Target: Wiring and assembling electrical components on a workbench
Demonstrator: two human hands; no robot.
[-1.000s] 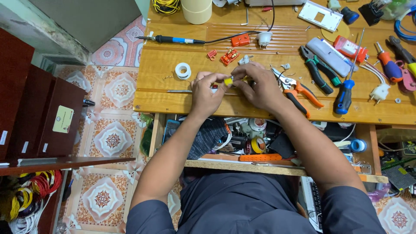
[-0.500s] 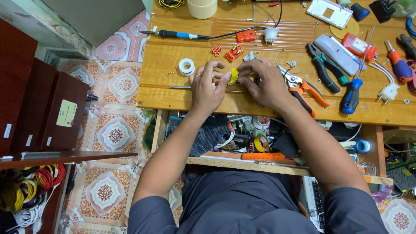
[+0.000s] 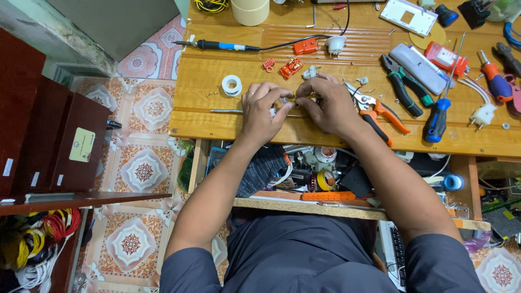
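Observation:
My left hand (image 3: pixel 263 111) and my right hand (image 3: pixel 328 104) meet over the front of the wooden workbench (image 3: pixel 217 116). Together they pinch a small yellow part (image 3: pixel 294 98) between the fingertips; most of it is hidden by my fingers. A thin metal rod (image 3: pixel 228 111) lies on the bench under my left hand. A white tape roll (image 3: pixel 232 85) sits just left of my left hand. Orange-handled pliers (image 3: pixel 382 115) lie right beside my right hand.
Small orange parts (image 3: pixel 291 67) and a white socket (image 3: pixel 336 44) lie behind the hands. A blue soldering iron (image 3: pixel 222 46) lies at the back left. Screwdrivers (image 3: pixel 438 116), black pliers (image 3: pixel 404 87) and a white plug (image 3: pixel 482 115) lie at the right. A cluttered shelf (image 3: pixel 325 179) sits below the bench.
Both hands have stayed together on the small yellow part, with only slight finger shifts. The view has drifted a little.

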